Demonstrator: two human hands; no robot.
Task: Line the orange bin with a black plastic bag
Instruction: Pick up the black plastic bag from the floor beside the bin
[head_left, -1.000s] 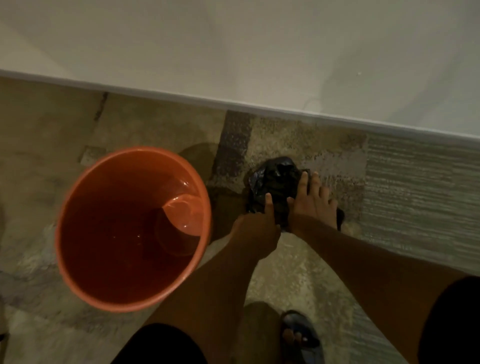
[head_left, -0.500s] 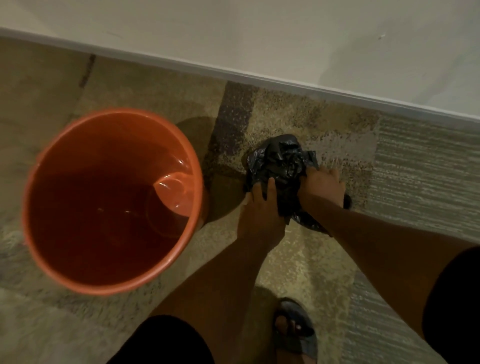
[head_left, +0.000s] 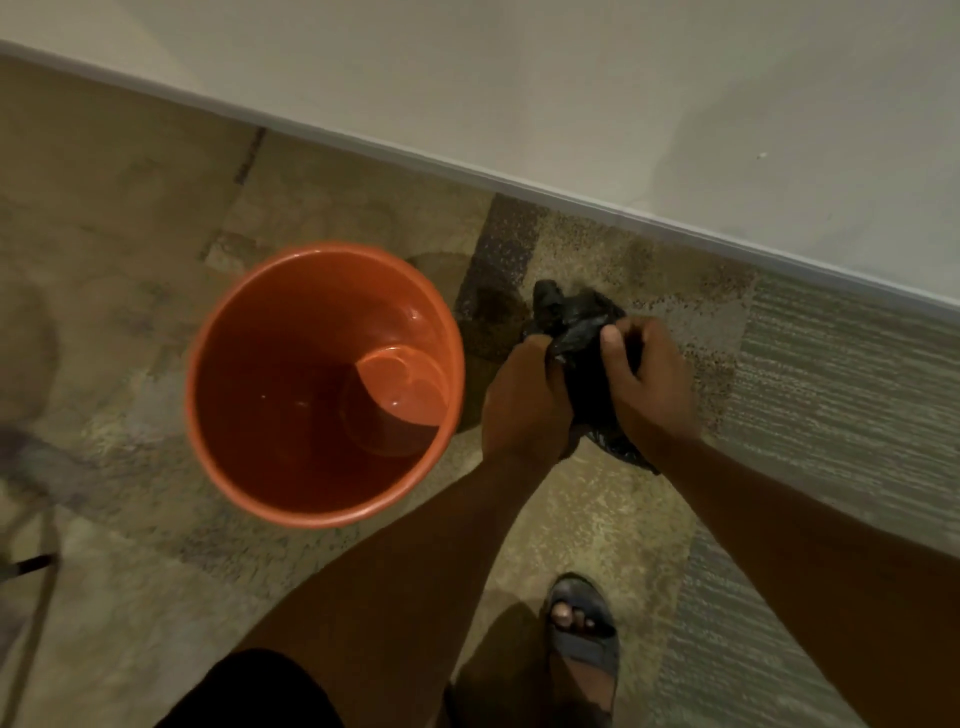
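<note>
The orange bin (head_left: 218, 452) stands upright on the carpet, left of centre, with nothing visible inside. To its right I hold a crumpled black plastic bag (head_left: 574, 322) in both hands, above the floor. My left hand (head_left: 524, 400) grips its left side in a fist. My right hand (head_left: 647, 384) clutches the right side, thumb on top. A loose end of the bag hangs below my right wrist. The bag stays bunched up, most of it hidden between my hands.
A white wall (head_left: 623, 104) with a skirting edge runs diagonally across the top. Patterned carpet tiles (head_left: 831, 395) cover the floor. My sandalled foot (head_left: 582, 629) is at the bottom centre. A thin dark rod (head_left: 31, 566) shows at the far left edge.
My hands closed on the black bag lying on the carpet and lifted it. The view shifted, so the bin now appears further right.
</note>
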